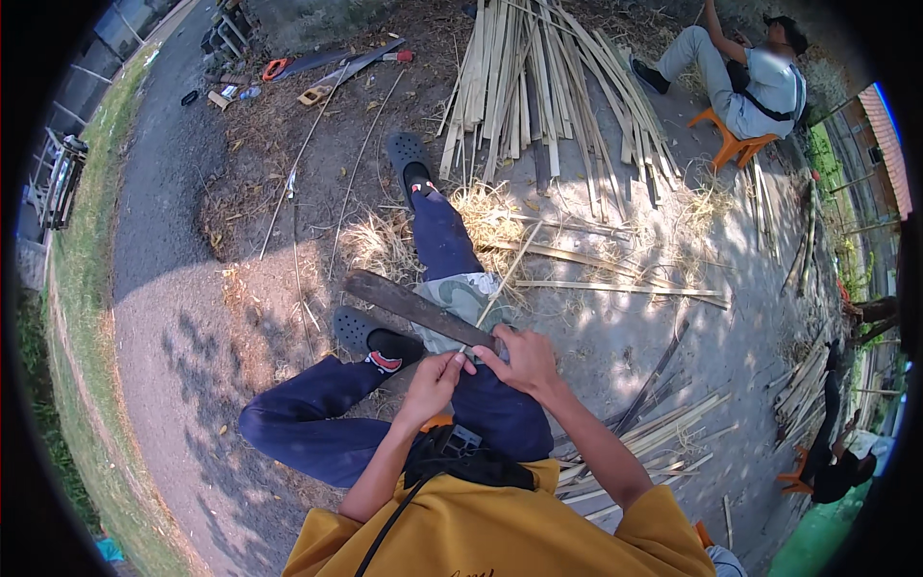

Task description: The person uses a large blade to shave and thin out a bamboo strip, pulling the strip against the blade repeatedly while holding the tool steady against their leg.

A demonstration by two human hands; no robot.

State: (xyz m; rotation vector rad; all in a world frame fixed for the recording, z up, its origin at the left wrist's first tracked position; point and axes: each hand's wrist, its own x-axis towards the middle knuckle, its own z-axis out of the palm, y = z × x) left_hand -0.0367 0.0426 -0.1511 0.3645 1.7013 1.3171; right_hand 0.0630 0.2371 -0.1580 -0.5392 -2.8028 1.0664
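In my right hand (pixel 524 360) is a long, dark, flat machete (pixel 409 306), its broad brown blade reaching up and left across my thigh. My left hand (pixel 436 387) pinches the near end of a thin bamboo strip (pixel 510 274), close beside my right thumb. The strip runs up and away, passing by the machete near the right hand; the exact contact is hidden by fingers. Under both lies a camouflage cloth (pixel 452 293) draped over my leg. The machete's handle is covered by my right hand.
A big pile of split bamboo strips (pixel 538 87) lies ahead, with curly shavings (pixel 486 213) near my foot. Handsaws (pixel 351 72) rest at the far left. More strips (pixel 673 433) lie at my right. One person (pixel 760 91) sits on an orange stool (pixel 728 142); another (pixel 841 471) sits lower right.
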